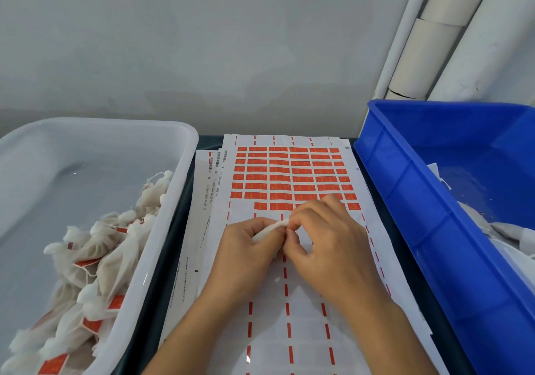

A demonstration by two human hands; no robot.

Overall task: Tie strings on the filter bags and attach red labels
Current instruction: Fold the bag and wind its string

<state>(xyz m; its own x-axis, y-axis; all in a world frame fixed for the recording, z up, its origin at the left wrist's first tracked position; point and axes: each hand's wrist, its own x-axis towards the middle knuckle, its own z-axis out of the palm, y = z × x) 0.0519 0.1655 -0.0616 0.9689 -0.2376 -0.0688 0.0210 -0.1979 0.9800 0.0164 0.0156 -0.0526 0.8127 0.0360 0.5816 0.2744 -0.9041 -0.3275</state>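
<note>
Two bins are seen: a white tub (179,154) at nine o'clock, heaped with tied filter bags (95,261) too many and too tangled to be counted, and a blue crate (411,189) at three o'clock. Between them one label sheet (292,302) is laid on a stack of others; seven full rows of red labels (289,172) and one partial row remain. One filter bag (270,230), rolled narrow, is held at centre. It is gripped by the left hand (246,253) with fingers curled, and its end is pinched by the right hand (324,241), knuckles up.
</note>
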